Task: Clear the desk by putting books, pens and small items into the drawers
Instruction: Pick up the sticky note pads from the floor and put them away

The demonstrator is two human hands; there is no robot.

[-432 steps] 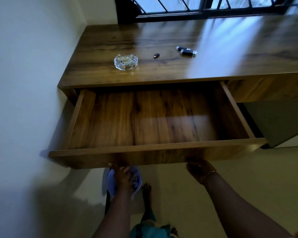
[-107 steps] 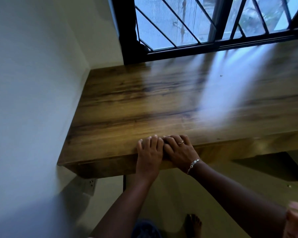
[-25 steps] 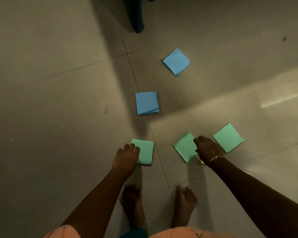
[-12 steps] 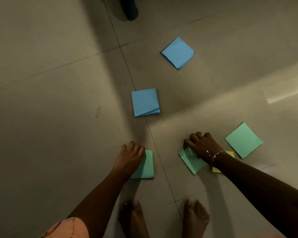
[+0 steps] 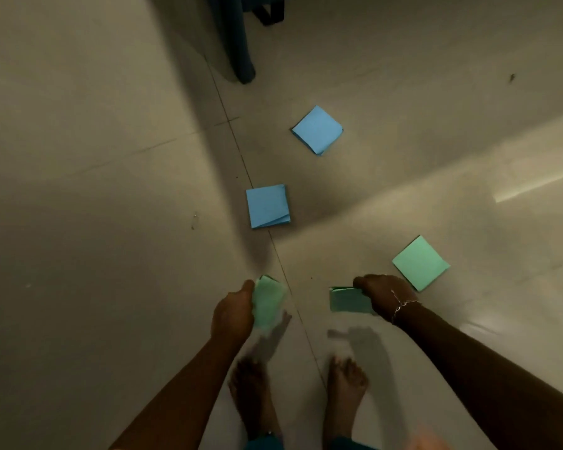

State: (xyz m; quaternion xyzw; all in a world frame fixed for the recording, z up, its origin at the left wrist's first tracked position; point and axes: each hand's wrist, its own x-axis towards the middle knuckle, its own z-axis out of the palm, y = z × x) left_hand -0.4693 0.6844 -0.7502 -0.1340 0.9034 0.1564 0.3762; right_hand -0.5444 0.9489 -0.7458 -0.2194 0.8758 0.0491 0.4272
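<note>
Your left hand [image 5: 233,315] grips a blurred green pad [image 5: 267,302], seemingly clear of the floor [image 5: 95,222]. Your right hand [image 5: 385,298] pinches a second green pad [image 5: 348,300]. A third green pad [image 5: 420,263] lies at 2 o'clock. The nearer blue pad [image 5: 267,206] and farther blue pad [image 5: 317,129] lie toward 12, with a dark chair leg [image 5: 238,43] beyond them.

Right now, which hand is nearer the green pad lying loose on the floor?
Right. The right hand is close beside the loose green pad, on its left, gripping a second green pad. The left hand is farther left, across the tile joint, gripping a third green pad.
</note>
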